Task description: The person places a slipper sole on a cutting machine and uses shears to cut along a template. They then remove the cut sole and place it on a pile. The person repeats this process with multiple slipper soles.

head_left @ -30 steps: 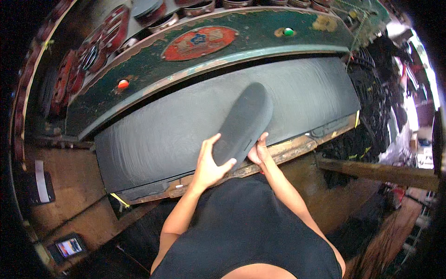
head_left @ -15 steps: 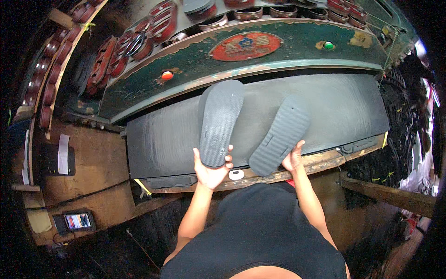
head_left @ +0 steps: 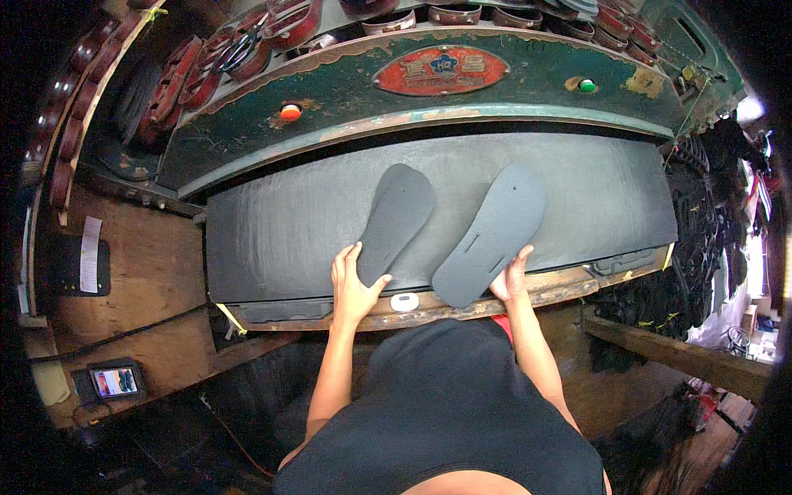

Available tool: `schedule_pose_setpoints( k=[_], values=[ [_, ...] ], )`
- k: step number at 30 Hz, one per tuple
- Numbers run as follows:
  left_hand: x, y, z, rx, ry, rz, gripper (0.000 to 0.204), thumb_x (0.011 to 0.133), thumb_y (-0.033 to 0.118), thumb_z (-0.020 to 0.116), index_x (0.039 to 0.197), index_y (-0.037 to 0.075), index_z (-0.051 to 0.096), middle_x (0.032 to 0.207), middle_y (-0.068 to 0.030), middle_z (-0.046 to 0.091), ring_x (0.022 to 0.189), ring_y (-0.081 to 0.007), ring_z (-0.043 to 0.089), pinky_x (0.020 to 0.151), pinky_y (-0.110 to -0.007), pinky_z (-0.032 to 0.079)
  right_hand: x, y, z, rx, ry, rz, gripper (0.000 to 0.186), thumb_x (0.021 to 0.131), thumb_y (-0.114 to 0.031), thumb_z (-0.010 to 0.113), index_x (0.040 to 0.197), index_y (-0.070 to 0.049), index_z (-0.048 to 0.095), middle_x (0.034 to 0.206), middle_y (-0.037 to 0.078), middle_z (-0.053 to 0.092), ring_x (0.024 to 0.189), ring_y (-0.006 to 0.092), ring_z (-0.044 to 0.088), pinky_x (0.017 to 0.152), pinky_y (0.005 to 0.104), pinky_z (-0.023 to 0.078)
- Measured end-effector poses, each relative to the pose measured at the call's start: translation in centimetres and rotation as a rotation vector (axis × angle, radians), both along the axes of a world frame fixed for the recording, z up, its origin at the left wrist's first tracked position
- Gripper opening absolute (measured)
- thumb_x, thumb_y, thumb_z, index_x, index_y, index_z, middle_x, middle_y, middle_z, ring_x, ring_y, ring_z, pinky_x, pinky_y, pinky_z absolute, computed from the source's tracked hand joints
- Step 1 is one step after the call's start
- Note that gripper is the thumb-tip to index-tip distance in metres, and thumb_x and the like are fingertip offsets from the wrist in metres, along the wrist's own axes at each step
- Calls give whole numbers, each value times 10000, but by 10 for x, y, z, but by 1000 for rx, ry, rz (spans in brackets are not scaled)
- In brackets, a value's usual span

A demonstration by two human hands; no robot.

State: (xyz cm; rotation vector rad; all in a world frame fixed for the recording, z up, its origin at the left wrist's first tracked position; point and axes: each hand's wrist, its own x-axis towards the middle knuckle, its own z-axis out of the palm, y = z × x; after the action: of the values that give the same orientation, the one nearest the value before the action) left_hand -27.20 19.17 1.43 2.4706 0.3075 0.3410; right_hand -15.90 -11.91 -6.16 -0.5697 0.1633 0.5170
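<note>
My left hand grips the heel end of dark grey flip-flop soles, at least two overlapping with their toe ends slightly fanned. Thumb and fingers sit on opposite edges of them. To the right, my right hand holds a lighter grey flip-flop sole by its right edge near the heel. This sole has a small toe hole and two short slots; whether more lie beneath it I cannot tell. Both sets are over the dark grey work board, toe ends pointing away from me.
Behind the board stands a green machine front with an orange-red button and a green button. Red cutting dies line its top. A small white device sits at the front edge. A wooden beam juts out at right.
The left-hand soles have come lower and tilted rightward, now showing a plainer dark face instead of the textured, marked one. My left hand's grip has turned. The right-hand sole has hardly moved.
</note>
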Motion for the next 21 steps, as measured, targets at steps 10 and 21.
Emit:
schedule_pose_setpoints(
  k=[10,21],
  values=[
    [10,-34,-20,226,41,167,831,717,310,864,1404,69,462,1371,-249,423,1251,-443,441,1064,-533,361,1,-3,-7,68,0,-13,1081,721,-773,646,1517,-98,363,1536,85,426,1397,311,403,1172,527,314],
    [40,-30,17,420,148,263,757,786,316,803,1392,7,472,1486,-241,382,1400,-420,351,1118,-572,309,9,-3,-8,-33,4,13,1208,720,-774,639,1574,-59,173,1625,124,241,1480,307,257,1222,517,214]
  ],
)
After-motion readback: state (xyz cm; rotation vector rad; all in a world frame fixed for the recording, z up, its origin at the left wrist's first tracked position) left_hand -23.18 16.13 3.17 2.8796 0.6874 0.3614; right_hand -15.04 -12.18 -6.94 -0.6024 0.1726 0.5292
